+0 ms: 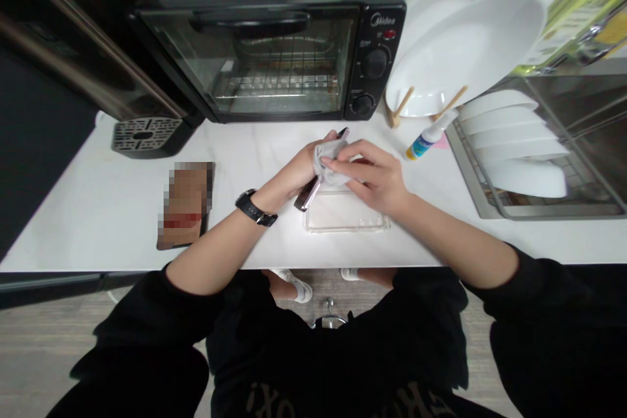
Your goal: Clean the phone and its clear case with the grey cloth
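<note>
My left hand (302, 168) grips a phone (308, 194) with a pinkish edge, tilted up on its side above the counter. Pressed against the phone is a crumpled whitish cloth (333, 166), which the fingers of my right hand (375, 173) pinch. Just below both hands, a clear phone case (343, 212) lies flat on the counter. Part of the phone is covered by the cloth and my left hand. A small spray bottle (425, 138) with a white top and blue-yellow label is to the right of my right hand.
A black toaster oven (274, 65) stands behind my hands. Another phone-like device (209, 189), its screen blurred, lies at left near a black drip tray (142, 137). Large white plates (470, 46) stand in a rack at right, beside a sink (482, 196) holding bowls (524, 176).
</note>
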Motion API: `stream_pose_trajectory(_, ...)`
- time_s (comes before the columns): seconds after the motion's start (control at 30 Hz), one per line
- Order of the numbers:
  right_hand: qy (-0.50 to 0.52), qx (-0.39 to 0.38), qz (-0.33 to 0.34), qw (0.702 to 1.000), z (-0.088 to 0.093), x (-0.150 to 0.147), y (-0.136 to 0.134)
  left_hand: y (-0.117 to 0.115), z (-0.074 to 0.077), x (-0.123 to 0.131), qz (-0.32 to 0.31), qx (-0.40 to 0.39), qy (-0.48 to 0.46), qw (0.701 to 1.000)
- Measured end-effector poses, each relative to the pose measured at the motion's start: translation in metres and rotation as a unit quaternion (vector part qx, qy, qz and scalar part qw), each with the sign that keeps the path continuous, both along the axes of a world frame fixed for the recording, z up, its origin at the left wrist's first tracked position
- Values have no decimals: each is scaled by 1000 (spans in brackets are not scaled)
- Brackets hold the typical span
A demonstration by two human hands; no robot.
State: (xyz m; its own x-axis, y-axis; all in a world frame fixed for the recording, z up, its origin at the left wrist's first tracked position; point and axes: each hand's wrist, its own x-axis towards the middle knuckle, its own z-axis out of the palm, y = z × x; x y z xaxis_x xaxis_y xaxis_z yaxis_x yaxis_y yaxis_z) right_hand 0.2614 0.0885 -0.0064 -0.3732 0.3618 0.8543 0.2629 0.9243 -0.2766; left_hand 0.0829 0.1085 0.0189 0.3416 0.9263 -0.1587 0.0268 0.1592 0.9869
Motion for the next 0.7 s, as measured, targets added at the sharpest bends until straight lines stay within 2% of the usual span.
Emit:
stream_pose_trajectory(0.1, -34, 33, 33, 998, 5, -15, -18, 7, -5, -1, 4, 9, 23, 1000)
stream_pose_trajectory(0.2, -53, -25, 70, 996, 11, -23, -31, 11, -6, 0, 15, 21, 100, 995)
stream_pose_trajectory(0.3, -74, -71, 103, 989, 13, -23, -34, 10, -5, 1, 19, 14, 115, 993)
stream_pose_trajectory(0.43, -32, -92, 50, 994, 8, -12, -19, 4, -4, 3, 19, 6, 62, 998)
stream_pose_trajectory(0.53, -21, -45, 15, 999, 4, 4, 2, -1, -1, 5, 4, -13, -10, 1000)
stream_pose_trajectory(0.7, 32, -7, -56, 998, 3, 26, 29, -7, 9, 3, -33, -69, 12, 997)
